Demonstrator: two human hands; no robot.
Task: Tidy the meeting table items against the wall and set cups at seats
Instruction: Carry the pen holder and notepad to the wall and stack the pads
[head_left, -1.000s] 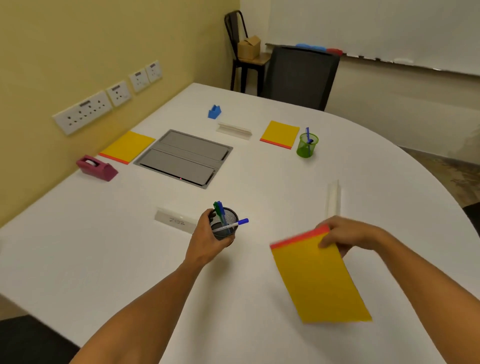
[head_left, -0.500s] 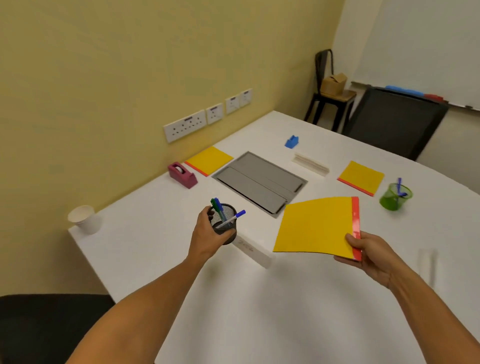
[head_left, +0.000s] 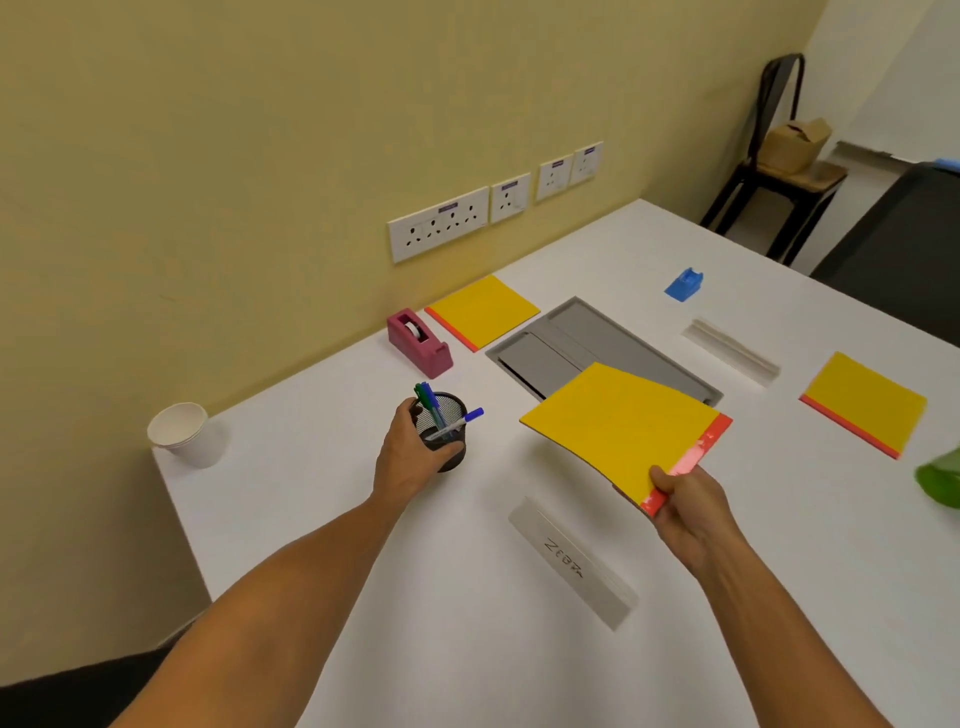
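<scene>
My left hand (head_left: 408, 457) grips a black mesh pen holder (head_left: 445, 434) with several pens in it, held just above the white table (head_left: 322, 519). My right hand (head_left: 685, 512) pinches the red-edged corner of a yellow notepad (head_left: 618, 423), lifted and tilted over the table near the grey cable hatch (head_left: 582, 343). A stack of white paper cups (head_left: 183, 434) stands at the table's left corner by the wall. Another yellow notepad (head_left: 483, 309) lies against the wall beside a pink tape dispenser (head_left: 418, 343). A third yellow notepad (head_left: 865, 402) lies at the right.
A white name stand (head_left: 571, 561) lies in front of my hands, and another name stand (head_left: 730, 351) sits past the hatch. A blue holder (head_left: 684, 285) sits farther back. A green cup (head_left: 940, 478) shows at the right edge. Sockets (head_left: 439, 224) line the yellow wall. A black chair (head_left: 779, 171) stands behind.
The view has swung left toward the wall. Both hands moved toward the wall side, the left carrying the pen holder and the right carrying the yellow notepad.
</scene>
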